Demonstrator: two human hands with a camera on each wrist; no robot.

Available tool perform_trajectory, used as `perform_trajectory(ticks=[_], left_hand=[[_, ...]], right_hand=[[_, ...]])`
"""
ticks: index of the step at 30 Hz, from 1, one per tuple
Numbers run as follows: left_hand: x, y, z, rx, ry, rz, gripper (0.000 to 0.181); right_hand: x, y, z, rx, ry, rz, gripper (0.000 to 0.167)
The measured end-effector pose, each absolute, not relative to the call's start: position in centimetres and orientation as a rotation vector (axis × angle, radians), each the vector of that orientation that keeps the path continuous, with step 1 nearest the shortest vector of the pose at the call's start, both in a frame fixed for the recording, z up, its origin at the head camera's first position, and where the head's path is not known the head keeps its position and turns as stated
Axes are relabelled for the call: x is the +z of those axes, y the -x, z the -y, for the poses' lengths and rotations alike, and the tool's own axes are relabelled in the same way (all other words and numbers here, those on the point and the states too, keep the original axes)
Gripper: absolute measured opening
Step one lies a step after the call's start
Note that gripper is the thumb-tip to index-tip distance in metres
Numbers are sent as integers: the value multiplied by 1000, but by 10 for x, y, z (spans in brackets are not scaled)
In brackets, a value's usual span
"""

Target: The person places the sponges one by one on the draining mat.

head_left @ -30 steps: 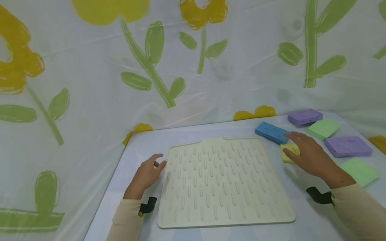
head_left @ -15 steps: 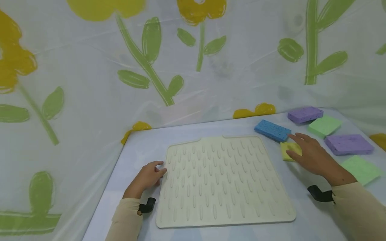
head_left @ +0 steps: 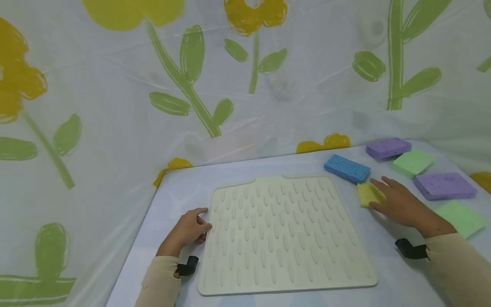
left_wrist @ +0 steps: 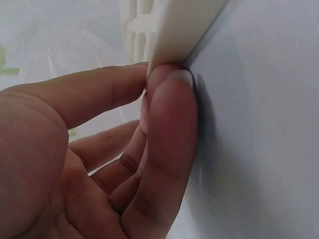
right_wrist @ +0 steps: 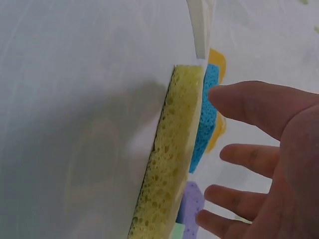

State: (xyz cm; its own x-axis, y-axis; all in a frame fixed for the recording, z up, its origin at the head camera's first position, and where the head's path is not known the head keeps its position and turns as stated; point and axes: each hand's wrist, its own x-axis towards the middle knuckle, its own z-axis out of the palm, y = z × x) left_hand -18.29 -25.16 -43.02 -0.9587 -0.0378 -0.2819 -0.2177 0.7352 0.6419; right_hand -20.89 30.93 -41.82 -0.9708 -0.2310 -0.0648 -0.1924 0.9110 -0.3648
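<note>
The right hand [head_left: 402, 207] has lowered, fingers loose and empty, over the yellow sponge [head_left: 367, 196] — long axis unclear — toward the table's far-right corner; left hand [head_left: 188, 228] touches the ribbed mat [head_left: 280, 238], notch facing away, pinch uncertain.

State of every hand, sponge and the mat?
mat: flat, ridged side up
yellow sponge: flat, unheld
blue sponge: flat, unheld
far purple sponge: unheld, tilt unclear
near purple sponge: flat, unheld
far green sponge: flat, unheld
near green sponge: flat, unheld
left hand: fingertips touch mat edge, grip unclear
right hand: fingers spread above yellow sponge, not gripping
</note>
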Motion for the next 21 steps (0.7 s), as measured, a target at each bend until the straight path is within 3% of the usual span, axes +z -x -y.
perform_trajectory(ticks=[21], left_hand=[[-435,183,249,1083,120,-2694,59]], right_hand=[[-433,215,-317,-394,403,-2999,71]])
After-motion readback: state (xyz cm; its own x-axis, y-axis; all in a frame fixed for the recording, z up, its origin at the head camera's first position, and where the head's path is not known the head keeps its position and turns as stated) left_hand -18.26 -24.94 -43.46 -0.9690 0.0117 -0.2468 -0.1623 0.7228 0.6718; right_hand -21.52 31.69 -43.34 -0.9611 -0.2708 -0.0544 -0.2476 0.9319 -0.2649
